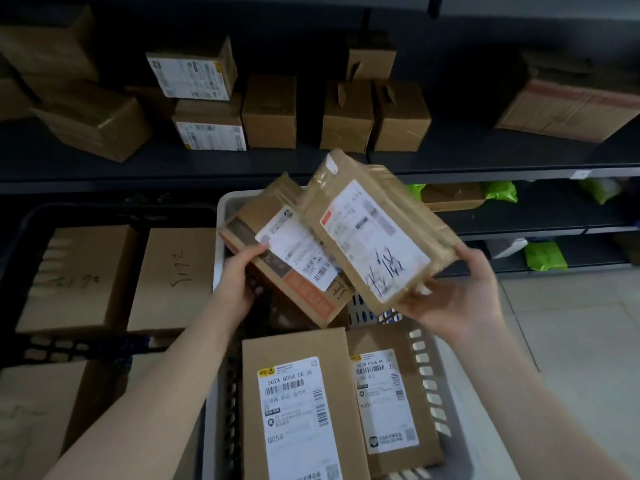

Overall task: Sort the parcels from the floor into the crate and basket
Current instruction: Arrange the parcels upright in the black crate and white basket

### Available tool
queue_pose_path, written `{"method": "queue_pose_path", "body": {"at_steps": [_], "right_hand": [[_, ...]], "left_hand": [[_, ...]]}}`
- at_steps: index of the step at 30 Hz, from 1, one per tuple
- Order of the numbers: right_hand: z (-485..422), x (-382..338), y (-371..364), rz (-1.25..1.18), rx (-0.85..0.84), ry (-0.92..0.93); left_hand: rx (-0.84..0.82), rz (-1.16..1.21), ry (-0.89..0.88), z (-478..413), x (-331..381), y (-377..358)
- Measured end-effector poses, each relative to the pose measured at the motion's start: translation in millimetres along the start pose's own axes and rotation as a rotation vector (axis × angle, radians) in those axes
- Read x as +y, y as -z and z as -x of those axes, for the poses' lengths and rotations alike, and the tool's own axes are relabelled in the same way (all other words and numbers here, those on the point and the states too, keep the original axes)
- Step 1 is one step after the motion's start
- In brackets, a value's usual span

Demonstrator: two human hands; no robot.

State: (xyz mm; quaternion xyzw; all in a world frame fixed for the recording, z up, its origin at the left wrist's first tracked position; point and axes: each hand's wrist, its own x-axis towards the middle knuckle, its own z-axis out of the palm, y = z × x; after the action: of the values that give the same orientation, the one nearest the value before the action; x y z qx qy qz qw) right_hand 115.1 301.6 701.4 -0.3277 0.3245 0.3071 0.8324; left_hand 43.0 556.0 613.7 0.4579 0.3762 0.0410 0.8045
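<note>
Orange-striped parcel (277, 251) and taped parcel (370, 237) held above grey basket (460, 393).
Left hand (239, 275) grips the first; right hand (457, 299) clasps the second.

Basket (450, 393) right of crate (69, 348), before shelves (207, 169)

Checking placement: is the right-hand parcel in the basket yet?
Out. The right hand holds the parcel tilted above the grey basket.
</note>
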Motion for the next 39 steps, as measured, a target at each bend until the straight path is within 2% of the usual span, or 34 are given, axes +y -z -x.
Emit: {"method": "queue_pose_path", "body": {"at_steps": [6, 11, 14, 15, 16, 18, 19, 21, 24, 29, 34, 37, 39], "right_hand": [[58, 7, 51, 0.104, -0.157, 0.217], [80, 15, 123, 0.121, -0.135, 0.216], [82, 21, 173, -0.027, -0.243, 0.220], [93, 29, 169, 0.012, -0.132, 0.279], [103, 36, 157, 0.106, 0.064, 0.311], [91, 41, 147, 0.123, 0.057, 0.286], [91, 47, 145, 0.202, 0.142, 0.331], [94, 55, 138, 0.263, 0.231, 0.308], [105, 60, 133, 0.300, 0.307, 0.223], [122, 61, 123, 0.268, 0.204, 0.171], [123, 60, 129, 0.330, 0.209, 0.129], [125, 61, 136, 0.443, 0.197, 0.031], [127, 62, 140, 0.559, 0.213, -0.040]], "left_hand": [[0.057, -0.019, -0.288, 58, 77, 11], [0.077, -0.041, -0.345, 111, 101, 53], [0.065, -0.083, -0.315, 136, 96, 62], [0.065, -0.072, -0.319, 140, 94, 67], [0.041, -0.029, -0.311, 145, 94, 71], [0.023, 0.059, -0.242, 152, 98, 82], [0.010, 0.055, -0.192, 154, 100, 85], [-0.065, 0.010, -0.105, 162, 94, 79], [-0.090, -0.151, -0.055, 179, 69, 47], [-0.150, -0.228, 0.038, 192, 36, 21], [-0.162, -0.400, 0.026, 198, 14, 10], [-0.083, -0.346, -0.005, 201, 8, 11], [0.041, -0.464, -0.108, 207, 8, 12]]}}
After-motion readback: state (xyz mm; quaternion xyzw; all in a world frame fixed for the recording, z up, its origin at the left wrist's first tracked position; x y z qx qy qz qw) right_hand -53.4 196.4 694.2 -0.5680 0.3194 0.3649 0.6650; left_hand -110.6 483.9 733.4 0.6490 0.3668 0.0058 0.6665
